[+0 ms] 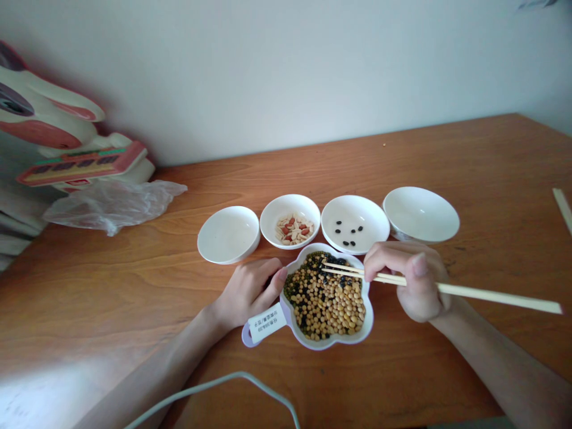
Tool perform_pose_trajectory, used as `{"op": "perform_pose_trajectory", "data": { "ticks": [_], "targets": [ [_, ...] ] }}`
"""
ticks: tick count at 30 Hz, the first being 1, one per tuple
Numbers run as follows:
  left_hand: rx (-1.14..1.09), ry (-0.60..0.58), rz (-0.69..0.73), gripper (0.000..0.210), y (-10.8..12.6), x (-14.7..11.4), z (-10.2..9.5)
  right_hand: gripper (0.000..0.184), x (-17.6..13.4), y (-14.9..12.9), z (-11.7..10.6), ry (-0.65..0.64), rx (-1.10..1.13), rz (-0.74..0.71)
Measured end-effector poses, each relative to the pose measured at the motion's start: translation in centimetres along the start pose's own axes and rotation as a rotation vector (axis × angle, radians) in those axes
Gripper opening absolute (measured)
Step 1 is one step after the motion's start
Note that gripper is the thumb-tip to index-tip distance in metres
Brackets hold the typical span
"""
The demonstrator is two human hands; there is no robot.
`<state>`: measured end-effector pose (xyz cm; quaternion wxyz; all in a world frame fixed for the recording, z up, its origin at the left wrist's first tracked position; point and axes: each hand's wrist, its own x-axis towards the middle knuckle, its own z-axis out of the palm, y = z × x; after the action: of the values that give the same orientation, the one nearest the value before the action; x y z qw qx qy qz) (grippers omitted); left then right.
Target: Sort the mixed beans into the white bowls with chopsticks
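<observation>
A flower-shaped lilac-and-white bowl (369, 313) with a short labelled handle (268, 325) is filled with mixed yellow, black and small green beans (333, 304). My left hand (252, 289) grips its rim on the left side, thumb at the edge. In my right hand (417, 277) is a pair of wooden chopsticks (496, 297). Their tips reach among the black beans at the bowl's far side; whether a bean is pinched I cannot tell. Just behind stand a white bowl (270, 215) with peanuts and shelled seeds (292, 230), and another white bowl (357, 211) with several black beans (338, 231).
Two more white bowls, a left one (227, 233) and a right one (420, 211), end the row. A clear plastic bag (118, 202) and a toy keyboard figure (89, 164) are at left. A pale cable (210, 381) crosses the front. A light stick (562, 208) shows at right.
</observation>
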<state>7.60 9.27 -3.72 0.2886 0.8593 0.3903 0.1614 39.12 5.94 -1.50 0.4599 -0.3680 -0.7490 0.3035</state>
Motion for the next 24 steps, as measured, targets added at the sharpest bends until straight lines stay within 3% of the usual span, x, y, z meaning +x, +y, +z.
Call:
{"op": "perform_pose_trajectory", "data": {
  "ticks": [13,18,24],
  "targets": [
    [-0.004,-0.011,-0.018,0.035,-0.1,-0.3,-0.1,0.072,0.2,-0.5,0.3,0.162,0.061,-0.113],
    [0.002,-0.007,-0.017,0.035,-0.1,-0.2,-0.1,0.078,0.7,-1.3,0.1,0.174,0.096,-0.012],
    [0.009,-0.003,-0.012,0.035,0.0,-0.3,-0.1,0.081,0.8,-0.7,-0.3,0.075,0.130,0.095]
  ]
}}
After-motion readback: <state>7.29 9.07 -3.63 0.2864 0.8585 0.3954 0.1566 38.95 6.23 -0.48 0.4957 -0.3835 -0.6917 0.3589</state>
